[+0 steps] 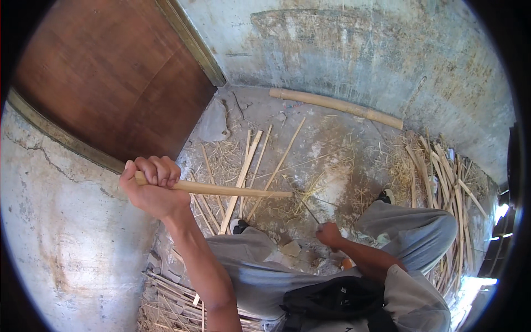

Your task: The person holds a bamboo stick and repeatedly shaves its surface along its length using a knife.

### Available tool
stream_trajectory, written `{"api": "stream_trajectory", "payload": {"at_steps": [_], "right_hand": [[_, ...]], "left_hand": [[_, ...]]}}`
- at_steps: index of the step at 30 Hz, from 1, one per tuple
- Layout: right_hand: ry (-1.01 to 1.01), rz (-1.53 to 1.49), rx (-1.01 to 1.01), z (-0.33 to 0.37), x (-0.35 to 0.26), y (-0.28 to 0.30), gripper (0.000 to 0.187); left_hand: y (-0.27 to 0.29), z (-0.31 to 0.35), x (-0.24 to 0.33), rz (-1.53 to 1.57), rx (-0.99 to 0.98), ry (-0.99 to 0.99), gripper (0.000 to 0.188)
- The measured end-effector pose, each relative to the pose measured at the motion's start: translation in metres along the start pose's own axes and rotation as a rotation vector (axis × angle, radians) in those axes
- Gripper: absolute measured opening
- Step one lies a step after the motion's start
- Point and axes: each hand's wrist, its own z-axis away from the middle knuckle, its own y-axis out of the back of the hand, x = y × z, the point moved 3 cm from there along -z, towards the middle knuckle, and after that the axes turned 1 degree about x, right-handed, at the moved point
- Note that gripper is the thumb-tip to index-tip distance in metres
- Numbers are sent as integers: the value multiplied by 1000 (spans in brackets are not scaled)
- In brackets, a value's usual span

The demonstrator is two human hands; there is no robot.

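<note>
My left hand (155, 185) is closed round the near-left end of a long split bamboo strip (232, 191), which runs out to the right over the floor. Down and right of its far end, my right hand (330, 235) is closed on the handle of a thin dark blade (311, 212) that looks like a knife; the handle is hidden in the fist. The blade's upper end lies close to the strip's tip, and whether they touch cannot be made out. Pale shavings (312, 191) lie on the floor around that spot.
Several bamboo strips (240, 180) lie beyond my left foot. More strips are heaped at the right (459, 205) and lower left (171, 301). A whole bamboo pole (337, 105) rests along the stained wall (354, 50). A brown door (110, 72) stands at the upper left.
</note>
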Motion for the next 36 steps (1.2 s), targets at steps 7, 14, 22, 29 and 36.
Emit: {"api": "stream_trajectory", "payload": {"at_steps": [7, 14, 22, 29, 36], "right_hand": [[28, -102, 59, 9, 10, -12, 29], [-283, 197, -66, 24, 110, -26, 26], [-534, -205, 304, -25, 53, 67, 30], [-193, -451, 567, -23, -25, 208, 24], [-298, -1099, 163, 50, -85, 303, 19]], "left_hand": [[25, -23, 4, 25, 31, 27, 38], [48, -28, 12, -11, 302, 20, 39], [62, -19, 76, 4, 506, -120, 50], [64, -12, 93, -72, 511, -277, 58], [45, -1, 70, -42, 351, -234, 56]]}}
